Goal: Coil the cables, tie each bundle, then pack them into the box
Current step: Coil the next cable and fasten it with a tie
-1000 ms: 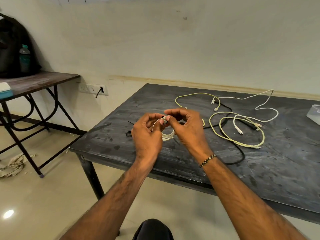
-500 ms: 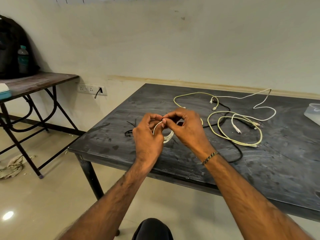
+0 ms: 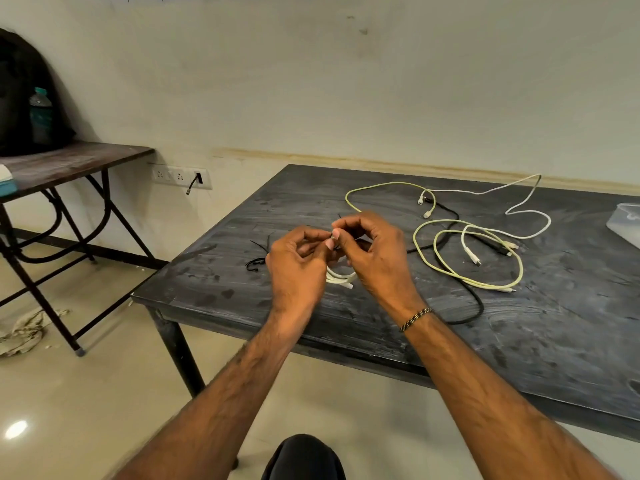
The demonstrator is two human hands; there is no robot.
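A small coiled white cable [image 3: 341, 277] hangs between my hands above the dark table [image 3: 346, 313]. My left hand [image 3: 298, 268] grips the coil with curled fingers. My right hand [image 3: 372, 252] pinches something small at the top of the coil, against my left thumb; what it is stays hidden. Loose on the table to the right lie a yellow-green cable [image 3: 467, 277], a white cable [image 3: 526, 216] and a black cable [image 3: 474, 306]. Thin black ties [image 3: 258, 252] lie left of my hands. A clear plastic box [image 3: 625, 225] sits at the right edge.
A brown side table [image 3: 69, 162] stands at the left with a black backpack [image 3: 20, 98] and a bottle [image 3: 41, 116] on it. A wall socket strip [image 3: 180, 175] sits between the tables. A rag [image 3: 26, 329] lies on the floor.
My hands stay together on the white coil. Less of the coil's upper loop shows between my fingers now, and my fingertips have closed in tighter at its top.
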